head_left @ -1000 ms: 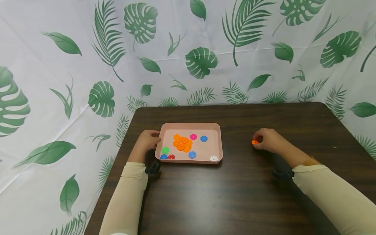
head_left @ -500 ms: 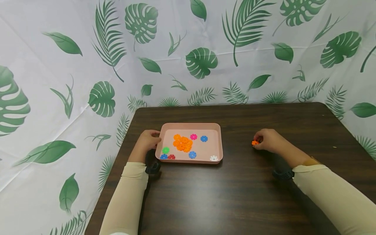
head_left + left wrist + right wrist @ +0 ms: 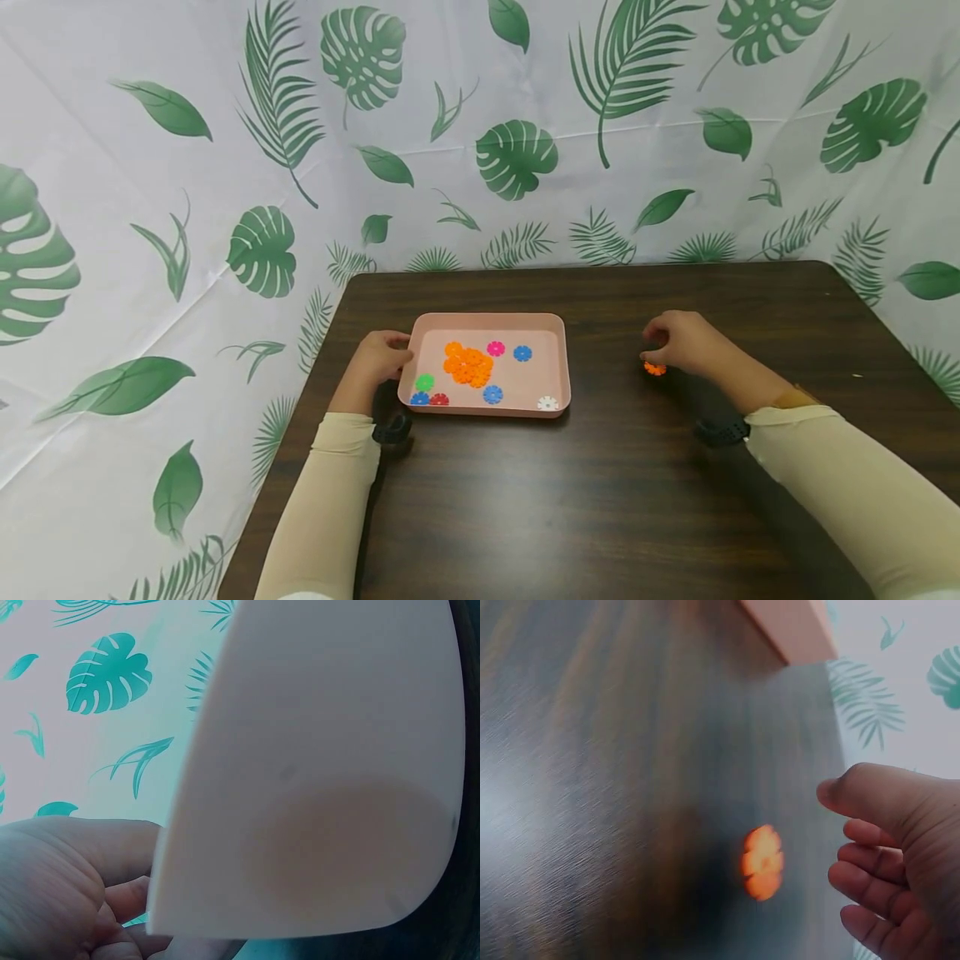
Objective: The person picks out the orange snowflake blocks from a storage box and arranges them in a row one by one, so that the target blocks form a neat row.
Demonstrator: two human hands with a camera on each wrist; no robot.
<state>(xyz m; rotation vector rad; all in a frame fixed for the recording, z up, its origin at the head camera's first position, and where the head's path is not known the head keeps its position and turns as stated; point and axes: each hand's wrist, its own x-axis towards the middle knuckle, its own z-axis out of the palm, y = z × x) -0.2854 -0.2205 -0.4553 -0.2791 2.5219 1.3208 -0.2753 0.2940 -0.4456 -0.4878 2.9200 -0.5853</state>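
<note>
At the left end of the pink tray (image 3: 483, 411), my left hand (image 3: 377, 358) grips the rim. In the left wrist view the thumb lies along the tray's wall (image 3: 300, 750), and the other fingers are partly hidden behind it. Inside the tray is a heap of orange flower-shaped discs (image 3: 467, 367), with pink, blue, green, red and white ones around it. An orange flower-shaped disc (image 3: 763, 862) lies on the table to the right of the tray. My right hand (image 3: 682, 342) hovers just above that disc, its loosely bent fingers holding nothing, with a gap showing between them and the disc.
The dark wooden table (image 3: 517, 500) extends beneath both arms and between tray and right hand. A white cloth with green leaves (image 3: 525, 225) hangs behind the table and along its left side. Each wrist wears a dark band (image 3: 723, 431).
My right hand has let go of the orange flower-shaped disc and risen slightly away from it; the disc stays on the table. My left hand and the tray have not visibly moved.
</note>
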